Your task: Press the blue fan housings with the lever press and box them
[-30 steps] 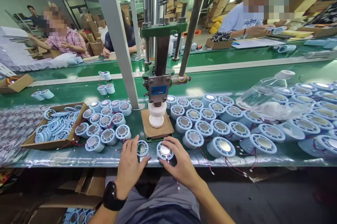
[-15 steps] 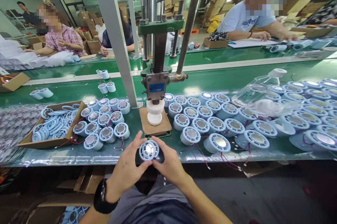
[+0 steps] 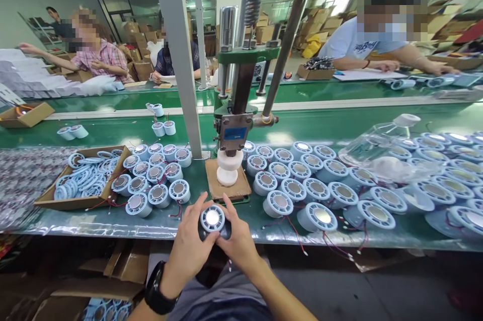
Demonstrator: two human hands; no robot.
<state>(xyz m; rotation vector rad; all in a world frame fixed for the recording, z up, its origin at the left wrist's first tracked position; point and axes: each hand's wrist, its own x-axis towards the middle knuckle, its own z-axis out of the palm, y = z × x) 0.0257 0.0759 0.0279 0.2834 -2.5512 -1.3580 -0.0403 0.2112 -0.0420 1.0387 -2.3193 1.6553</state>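
Lower centre: left hand (image 3: 189, 240) and right hand (image 3: 240, 241) grip blue unit (image 3: 212, 218) from opposite sides, fingers closed round it, likely to steady it.

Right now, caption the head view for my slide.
Left hand and right hand cup a blue cylinder before a press.

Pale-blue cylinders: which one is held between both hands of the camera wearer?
The cylinder in front of the press, gripped between left hand and right hand; the left cluster and right cluster stand apart from both.
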